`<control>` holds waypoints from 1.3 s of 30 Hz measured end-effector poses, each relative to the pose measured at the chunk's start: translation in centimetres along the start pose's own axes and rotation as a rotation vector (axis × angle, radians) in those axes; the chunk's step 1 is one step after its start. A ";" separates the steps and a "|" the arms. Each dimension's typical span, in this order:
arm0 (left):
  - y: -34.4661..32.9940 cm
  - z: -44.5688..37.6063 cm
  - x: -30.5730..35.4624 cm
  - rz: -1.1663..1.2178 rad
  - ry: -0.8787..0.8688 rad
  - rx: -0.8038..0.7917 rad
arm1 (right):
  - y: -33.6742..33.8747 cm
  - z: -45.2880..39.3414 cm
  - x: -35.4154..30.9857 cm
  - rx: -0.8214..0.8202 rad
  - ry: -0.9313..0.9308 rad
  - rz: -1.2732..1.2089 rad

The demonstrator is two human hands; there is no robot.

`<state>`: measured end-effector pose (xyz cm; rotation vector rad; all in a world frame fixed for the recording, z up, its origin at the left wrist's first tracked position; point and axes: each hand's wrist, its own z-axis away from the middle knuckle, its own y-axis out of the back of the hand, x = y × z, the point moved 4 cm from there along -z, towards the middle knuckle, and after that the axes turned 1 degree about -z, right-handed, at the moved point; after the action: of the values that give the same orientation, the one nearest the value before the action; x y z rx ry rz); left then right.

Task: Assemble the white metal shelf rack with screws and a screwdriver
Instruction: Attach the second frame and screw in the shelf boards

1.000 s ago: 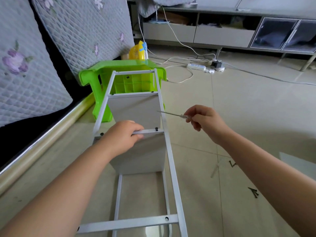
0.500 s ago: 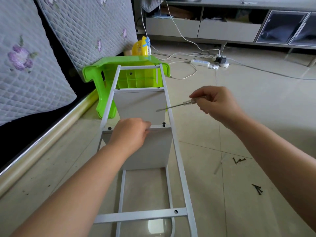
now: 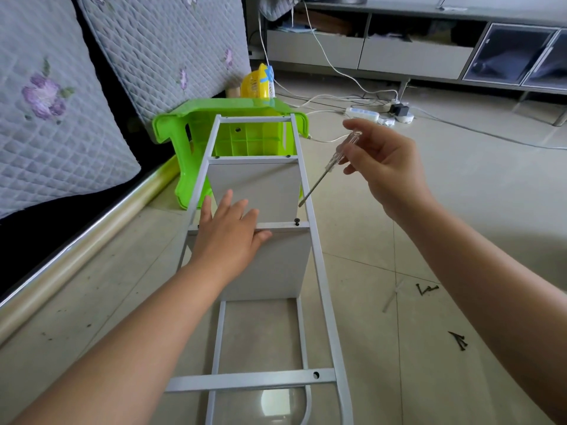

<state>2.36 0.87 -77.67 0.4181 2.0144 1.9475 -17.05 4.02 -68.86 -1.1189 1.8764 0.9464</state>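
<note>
Lying on its side across the floor (image 3: 460,210), the rack (image 3: 319,265) runs away from the camera, far end against a green stool (image 3: 171,130) tipped on its side. Two white panels sit between the rails; a crossbar (image 3: 276,224) runs between them. A dark screw (image 3: 296,221) stands at the right end of that crossbar, just inside the right rail. Near crossbar has an empty hole (image 3: 316,375) at its right end.

Left hand (image 3: 228,237): fingers straight and spread, palm down on the crossbar, gripping nothing.

Right hand (image 3: 386,167): raised right of the rack, fingers pinching the clear handle of the screwdriver (image 3: 329,167). Shaft slants down and left; tip over the right rail, above the screw, apart from it.

Loose dark screws lie on the floor in two small groups right of the rack (image 3: 427,289) (image 3: 459,340), under the right forearm. A thin pale stick (image 3: 391,297) lies nearby.

Left edge: quilted cushions (image 3: 61,118) with purple flowers. Beyond the stool: a yellow object (image 3: 256,85), white cables, a power strip (image 3: 362,113), and a low grey cabinet (image 3: 414,53).
</note>
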 end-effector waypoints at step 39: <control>2.3 -0.1 -1.1 -0.121 -0.048 -0.047 | -5.8 3.1 3.3 -0.715 -0.306 0.954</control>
<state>3.36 0.41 -75.39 0.3211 1.9142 1.8893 -12.20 3.42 -74.38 -0.2982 1.8237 2.2974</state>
